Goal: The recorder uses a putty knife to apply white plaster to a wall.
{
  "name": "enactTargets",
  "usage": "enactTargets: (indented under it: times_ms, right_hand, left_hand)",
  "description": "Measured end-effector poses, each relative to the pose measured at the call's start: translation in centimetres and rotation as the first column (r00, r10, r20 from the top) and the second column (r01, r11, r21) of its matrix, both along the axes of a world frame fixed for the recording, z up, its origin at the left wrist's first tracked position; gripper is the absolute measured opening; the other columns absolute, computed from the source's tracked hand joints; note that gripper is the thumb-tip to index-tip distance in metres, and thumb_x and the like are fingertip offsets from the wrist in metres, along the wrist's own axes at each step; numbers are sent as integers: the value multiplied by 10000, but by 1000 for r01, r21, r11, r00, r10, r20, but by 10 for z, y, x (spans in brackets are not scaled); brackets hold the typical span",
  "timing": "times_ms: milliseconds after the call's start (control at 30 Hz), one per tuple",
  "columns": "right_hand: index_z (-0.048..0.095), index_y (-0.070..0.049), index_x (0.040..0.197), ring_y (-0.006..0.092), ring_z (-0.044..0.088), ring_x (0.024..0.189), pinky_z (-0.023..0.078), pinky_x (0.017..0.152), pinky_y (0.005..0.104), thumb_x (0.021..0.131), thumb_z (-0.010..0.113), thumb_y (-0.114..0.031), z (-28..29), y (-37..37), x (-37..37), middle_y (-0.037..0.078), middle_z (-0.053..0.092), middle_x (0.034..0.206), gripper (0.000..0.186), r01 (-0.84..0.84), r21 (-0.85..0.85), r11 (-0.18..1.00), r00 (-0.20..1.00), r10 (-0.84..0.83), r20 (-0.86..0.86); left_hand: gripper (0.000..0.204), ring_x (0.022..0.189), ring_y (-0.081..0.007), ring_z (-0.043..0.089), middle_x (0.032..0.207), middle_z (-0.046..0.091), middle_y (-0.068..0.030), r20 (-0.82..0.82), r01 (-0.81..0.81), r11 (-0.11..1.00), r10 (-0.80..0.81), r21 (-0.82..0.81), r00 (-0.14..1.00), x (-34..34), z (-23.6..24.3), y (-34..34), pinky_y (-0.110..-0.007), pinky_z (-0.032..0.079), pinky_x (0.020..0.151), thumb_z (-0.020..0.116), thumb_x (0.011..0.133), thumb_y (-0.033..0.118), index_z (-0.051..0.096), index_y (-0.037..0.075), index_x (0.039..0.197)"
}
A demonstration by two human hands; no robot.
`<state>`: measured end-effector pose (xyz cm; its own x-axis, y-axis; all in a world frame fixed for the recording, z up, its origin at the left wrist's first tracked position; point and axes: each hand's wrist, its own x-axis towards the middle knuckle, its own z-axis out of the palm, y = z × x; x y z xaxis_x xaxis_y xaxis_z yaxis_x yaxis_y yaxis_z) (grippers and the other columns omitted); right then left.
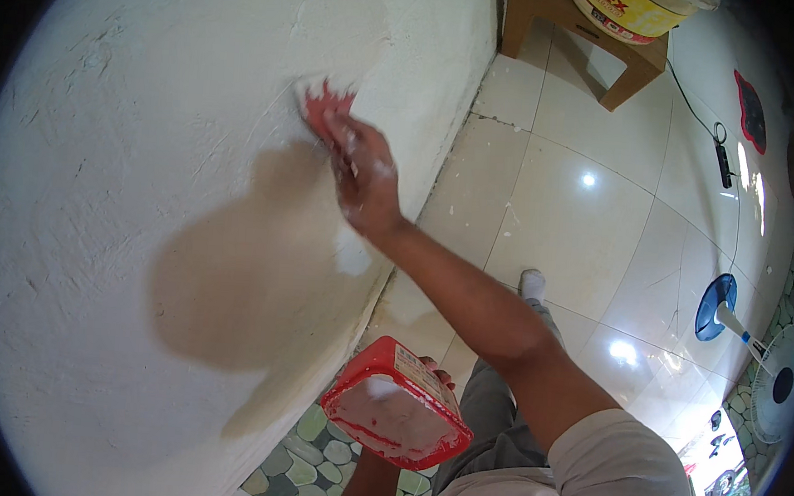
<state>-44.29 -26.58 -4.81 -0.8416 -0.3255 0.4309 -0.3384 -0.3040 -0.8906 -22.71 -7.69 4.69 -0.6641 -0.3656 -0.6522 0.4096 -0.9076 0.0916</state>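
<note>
My right hand [363,171] is stretched out to the white wall [130,159] and closed around a red scraper [326,101]. White paste covers much of the scraper's blade, which lies against the wall. Smears of the same paste show on my fingers. Low in the view, my left hand [439,372] grips a red plastic tub [380,354] from its far side. Only its fingertips show past the tub's edge. The tub is tilted, with white paste [386,420] inside and along its rim. A shadow falls on the wall below my right hand.
A brown stool [570,22] bearing a yellow and white bucket [634,12] stands at the far end. Along the right are a black power strip [723,164], its cable and a standing fan [781,385] with a blue base. White specks dot the tiled floor [581,205].
</note>
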Motion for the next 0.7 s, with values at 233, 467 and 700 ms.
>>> enactTargets:
  times_ms: [233,467,700]
  right_hand:
    - [640,-70,1283,332,582,1110,484,979,374,843,636,73,-4,71,35,155,585,1265,463,-306,109,946,932,321,-171]
    - [625,-9,1224,255,614,850,485,815,327,977,478,-73,-14,73,-72,159,649,1029,295,6,140,990,983,-31,180]
    - [648,-89,1213,366,609,818,501,736,407,914,553,-33,-16,25,-125,208,639,880,319,-48,263,964,984,1,176]
  left_hand:
    - [563,1256,-354,475,1347,529,-132,-168,91,995,-96,-41,981,-9,-4,-6,-515,430,1066,524,963,479,487,120,1395]
    - [554,1267,-355,460,1336,527,-124,-61,92,996,-93,-21,994,-1,-6,-3,-524,437,1060,557,949,468,499,128,1382]
    - [563,1261,-343,470,1323,525,-129,-32,104,983,-110,-152,993,-26,6,1,-497,433,1069,568,952,446,491,80,1373]
